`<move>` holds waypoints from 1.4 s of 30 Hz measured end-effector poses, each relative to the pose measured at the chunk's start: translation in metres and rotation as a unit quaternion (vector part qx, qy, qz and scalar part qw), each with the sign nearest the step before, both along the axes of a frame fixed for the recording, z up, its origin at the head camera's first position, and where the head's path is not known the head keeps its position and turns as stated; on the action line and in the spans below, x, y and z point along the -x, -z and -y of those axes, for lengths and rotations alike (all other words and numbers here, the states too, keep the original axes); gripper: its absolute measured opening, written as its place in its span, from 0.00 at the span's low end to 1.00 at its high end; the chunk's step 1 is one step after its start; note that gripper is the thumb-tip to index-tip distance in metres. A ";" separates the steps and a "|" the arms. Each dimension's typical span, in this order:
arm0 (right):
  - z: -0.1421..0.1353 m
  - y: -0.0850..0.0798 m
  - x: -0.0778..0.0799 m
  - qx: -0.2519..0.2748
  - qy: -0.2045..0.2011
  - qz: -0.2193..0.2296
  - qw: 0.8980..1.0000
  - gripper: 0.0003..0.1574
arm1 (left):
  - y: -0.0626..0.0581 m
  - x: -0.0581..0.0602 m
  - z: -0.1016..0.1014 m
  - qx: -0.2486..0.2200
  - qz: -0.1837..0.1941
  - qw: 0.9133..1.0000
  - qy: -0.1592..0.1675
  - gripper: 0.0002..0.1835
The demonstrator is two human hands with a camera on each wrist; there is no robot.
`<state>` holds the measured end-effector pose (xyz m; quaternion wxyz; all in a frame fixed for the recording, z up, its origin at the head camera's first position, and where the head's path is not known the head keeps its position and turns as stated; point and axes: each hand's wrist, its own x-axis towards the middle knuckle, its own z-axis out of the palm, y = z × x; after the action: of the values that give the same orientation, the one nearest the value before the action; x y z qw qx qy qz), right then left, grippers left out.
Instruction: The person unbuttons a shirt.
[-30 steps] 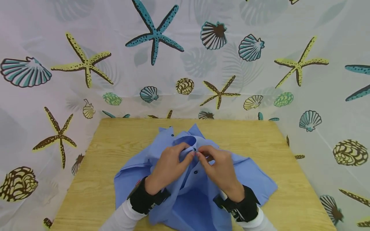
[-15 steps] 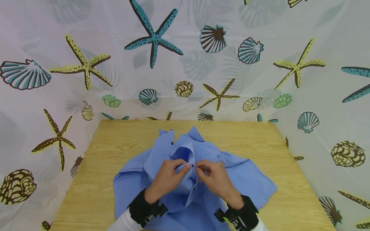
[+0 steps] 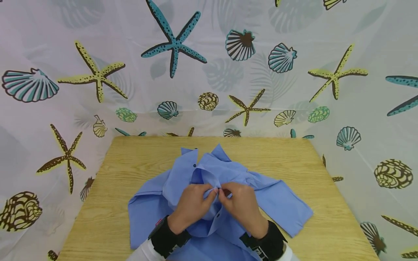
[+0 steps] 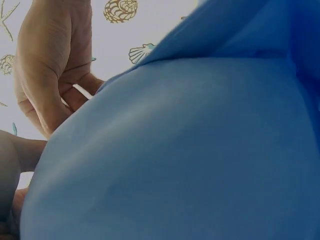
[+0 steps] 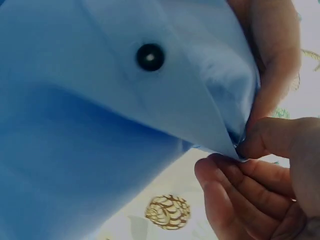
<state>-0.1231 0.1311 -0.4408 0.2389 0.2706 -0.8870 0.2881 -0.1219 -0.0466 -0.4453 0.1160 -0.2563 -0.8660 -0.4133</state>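
Observation:
A light blue button-up shirt (image 3: 184,170) lies bunched on the wooden table, its collar end toward the far side. My left hand (image 3: 195,203) pinches the edge of the front placket between thumb and fingers. Right against it, my right hand (image 3: 242,204) pinches the same spot from the other side. The fingertips meet there and largely cover what is between them. In the right wrist view, thumb and fingers of the right hand (image 5: 270,175) grip the placket's edge, and a dark button (image 5: 150,57) shows on the cloth nearby. Blue fabric fills most of the left wrist view.
One sleeve (image 3: 287,206) spreads to the right over the wooden table (image 3: 130,156), another part of the shirt to the left. Behind and at both sides hangs a white curtain (image 3: 192,79) printed with starfish and shells. Both wrists wear black straps (image 3: 169,235).
Both hands have come down toward the body with the pinched placket, and the collar opening now shows beyond them. Over the last half second the fingertips have drawn together over the button.

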 end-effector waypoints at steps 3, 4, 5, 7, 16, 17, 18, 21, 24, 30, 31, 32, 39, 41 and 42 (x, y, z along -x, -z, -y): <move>-0.001 0.000 0.002 0.035 -0.013 0.050 0.998 0.06 | 0.000 0.001 0.001 0.016 0.010 1.000 0.013 0.18; -0.002 0.001 0.002 0.039 -0.016 0.054 0.998 0.06 | -0.001 0.001 0.002 0.021 0.010 1.000 0.019 0.18; -0.002 0.001 0.002 0.037 -0.020 0.053 0.998 0.06 | -0.001 0.001 0.003 0.027 0.008 0.999 0.023 0.18; -0.002 0.002 0.002 0.019 -0.018 0.027 0.999 0.07 | 0.000 0.002 0.004 0.037 0.003 0.999 0.033 0.18; 0.000 0.004 0.003 0.014 0.008 0.003 1.000 0.11 | 0.002 -0.002 0.002 0.063 0.009 0.998 0.006 0.12; -0.001 0.004 0.003 0.037 -0.004 0.017 0.999 0.09 | 0.002 -0.003 0.002 0.047 0.008 0.999 -0.002 0.09; -0.002 0.004 0.003 0.061 -0.017 0.031 0.997 0.09 | 0.001 -0.003 0.002 0.031 0.006 0.999 -0.010 0.06; -0.004 0.002 0.003 0.115 -0.055 0.076 0.989 0.08 | 0.000 -0.001 0.004 -0.018 0.003 1.000 -0.013 0.06; -0.006 -0.005 0.002 0.157 -0.092 0.140 0.973 0.06 | 0.001 0.000 0.006 -0.063 0.018 0.998 0.009 0.07; -0.005 -0.021 0.000 0.198 -0.146 0.258 0.934 0.06 | 0.004 0.002 0.007 -0.088 0.040 0.995 0.036 0.10; -0.005 -0.018 0.001 0.189 -0.143 0.253 0.938 0.07 | 0.004 0.002 0.007 -0.086 0.039 0.995 0.039 0.10; -0.005 -0.014 0.002 0.172 -0.134 0.235 0.947 0.07 | 0.004 0.002 0.008 -0.084 0.038 0.995 0.039 0.10; -0.008 0.009 0.007 0.073 -0.073 0.057 0.993 0.07 | 0.007 0.005 0.012 -0.058 0.042 0.995 0.063 0.09; -0.008 0.011 0.007 0.074 -0.077 0.051 0.993 0.06 | 0.007 0.005 0.013 -0.048 0.047 0.995 0.069 0.09; -0.008 0.011 0.008 0.076 -0.080 0.051 0.993 0.06 | 0.007 0.005 0.013 -0.044 0.049 0.995 0.069 0.10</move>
<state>-0.1306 0.1391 -0.4521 0.1896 0.3070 -0.8487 0.3867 -0.1273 -0.0600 -0.4525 0.0560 -0.2892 -0.8320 -0.4701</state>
